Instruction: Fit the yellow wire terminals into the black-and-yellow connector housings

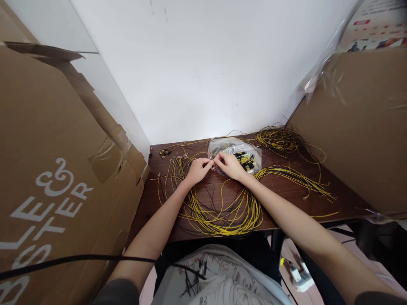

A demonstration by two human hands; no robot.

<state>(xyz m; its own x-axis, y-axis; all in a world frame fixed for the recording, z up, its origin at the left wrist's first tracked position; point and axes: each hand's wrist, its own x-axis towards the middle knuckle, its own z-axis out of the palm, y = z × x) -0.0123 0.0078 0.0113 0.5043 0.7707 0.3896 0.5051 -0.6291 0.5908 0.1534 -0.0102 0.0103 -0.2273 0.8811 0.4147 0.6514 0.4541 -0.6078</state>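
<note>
My left hand (pixel 199 170) and my right hand (pixel 229 166) meet fingertip to fingertip above the middle of the brown table. Both are closed in a pinch around something small, too tiny to make out. Just behind my right hand lies a clear plastic bag (pixel 233 146) with black and yellow parts (pixel 247 160) in it. A large loop of yellow and black wires (pixel 219 226) curves below my hands. Its left ends, with small pale tips (pixel 181 158), lie beside my left hand, and the other ends (pixel 302 180) spread to the right.
A tangled wire coil (pixel 278 139) sits at the table's back right. Small black and yellow parts (pixel 163 153) lie at the back left. Cardboard boxes stand left (pixel 63 140) and right (pixel 356 127), with a white wall (pixel 210 72) behind. A black cable (pixel 79 257) crosses the lower left.
</note>
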